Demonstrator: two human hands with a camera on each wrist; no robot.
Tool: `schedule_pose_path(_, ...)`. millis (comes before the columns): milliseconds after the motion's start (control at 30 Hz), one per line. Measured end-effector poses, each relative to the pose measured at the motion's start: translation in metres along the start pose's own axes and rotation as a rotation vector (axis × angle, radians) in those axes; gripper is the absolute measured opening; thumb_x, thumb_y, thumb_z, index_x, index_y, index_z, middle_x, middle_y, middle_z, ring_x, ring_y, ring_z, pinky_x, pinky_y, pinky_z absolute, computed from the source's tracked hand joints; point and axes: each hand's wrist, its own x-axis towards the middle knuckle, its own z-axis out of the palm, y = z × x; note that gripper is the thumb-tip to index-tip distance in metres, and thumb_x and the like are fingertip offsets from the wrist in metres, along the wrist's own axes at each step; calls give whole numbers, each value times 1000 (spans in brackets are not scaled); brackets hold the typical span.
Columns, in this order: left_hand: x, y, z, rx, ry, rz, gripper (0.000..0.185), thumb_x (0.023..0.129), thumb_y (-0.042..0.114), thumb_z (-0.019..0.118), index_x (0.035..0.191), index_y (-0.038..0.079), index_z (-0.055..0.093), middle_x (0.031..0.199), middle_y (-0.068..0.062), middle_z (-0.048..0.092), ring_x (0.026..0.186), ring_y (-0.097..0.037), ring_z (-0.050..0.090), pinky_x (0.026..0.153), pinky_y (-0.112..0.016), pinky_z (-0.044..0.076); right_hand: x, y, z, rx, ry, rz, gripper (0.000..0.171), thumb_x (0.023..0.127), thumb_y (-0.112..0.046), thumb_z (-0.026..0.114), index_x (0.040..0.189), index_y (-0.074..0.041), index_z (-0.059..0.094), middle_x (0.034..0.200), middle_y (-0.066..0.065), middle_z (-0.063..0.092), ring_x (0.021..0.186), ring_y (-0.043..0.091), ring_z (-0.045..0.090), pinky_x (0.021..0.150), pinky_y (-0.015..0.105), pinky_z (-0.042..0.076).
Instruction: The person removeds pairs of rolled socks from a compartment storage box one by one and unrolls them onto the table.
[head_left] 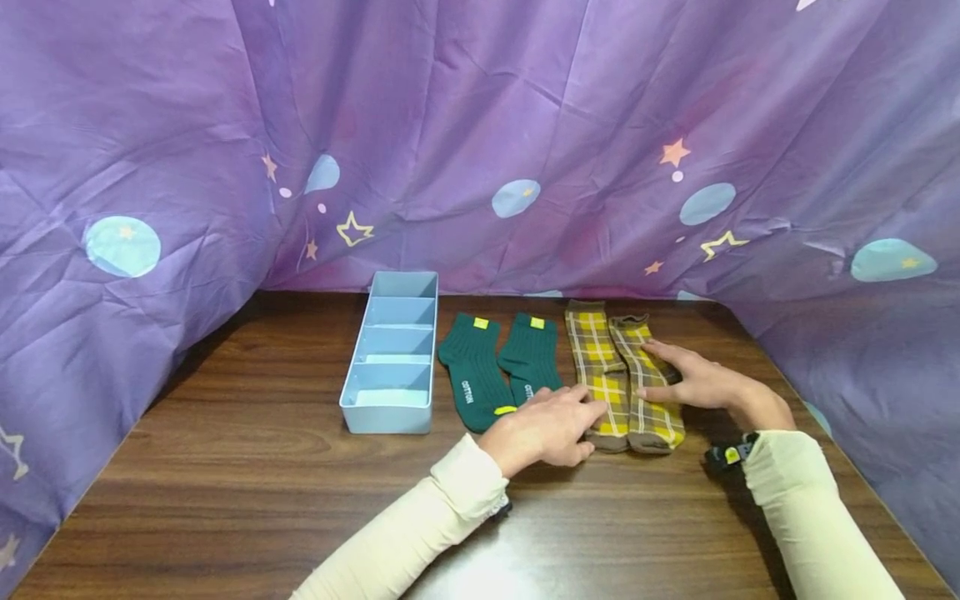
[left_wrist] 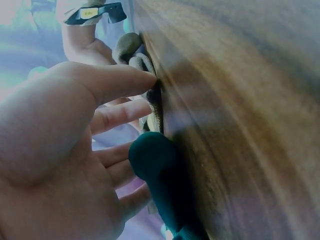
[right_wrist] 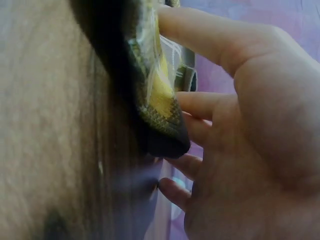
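Observation:
Two yellow-and-brown plaid socks lie flat side by side, the left one (head_left: 596, 367) and the right one (head_left: 651, 392). My right hand (head_left: 654, 371) rests with straight fingers on the right plaid sock (right_wrist: 155, 95); the right wrist view shows that hand (right_wrist: 210, 70) at the sock's raised edge. My left hand (head_left: 588, 417) reaches over the toe of a green sock (head_left: 531, 357) and touches the left plaid sock near its toe. In the left wrist view the thumb (left_wrist: 135, 80) meets the plaid edge (left_wrist: 152, 107) above the green sock (left_wrist: 160, 170). A second green sock (head_left: 472, 371) lies further left.
A light blue divided tray (head_left: 351, 392) with several empty compartments stands left of the green socks. The wooden table (head_left: 247, 467) is walled by a purple star-print cloth (head_left: 480, 125) at the back and both sides.

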Motion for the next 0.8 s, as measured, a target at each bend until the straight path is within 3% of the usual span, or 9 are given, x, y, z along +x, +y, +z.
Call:
schedule_pose_path(233, -2, -2, 1, -11, 4, -3, 26, 101, 37, 74, 121, 26, 63, 127, 6, 61, 112, -11, 62, 90, -31, 53, 0, -1, 3, 40, -13, -26, 91, 97, -37, 75, 165, 6, 33, 172, 38, 22, 156, 65, 21, 117, 85, 20)
schedule_pose_path(467, -1, -4, 2, -25, -3, 9, 27, 100, 36, 74, 123, 26, 63, 124, 7, 61, 110, -10, 61, 90, -31, 51, 2, -2, 10, 42, -32, 24, 88, 101, -34, 66, 168, 6, 26, 175, 35, 15, 159, 66, 7, 119, 86, 7)
schedule_pose_path(800, -1, -17, 1, -94, -30, 61, 30, 104, 35, 69, 132, 24, 66, 141, 4, 61, 130, -13, 62, 106, -33, 51, 4, -4, 16, 23, -1, 6, 84, 99, -30, 67, 166, 6, 31, 173, 37, 20, 158, 66, 11, 120, 85, 7)
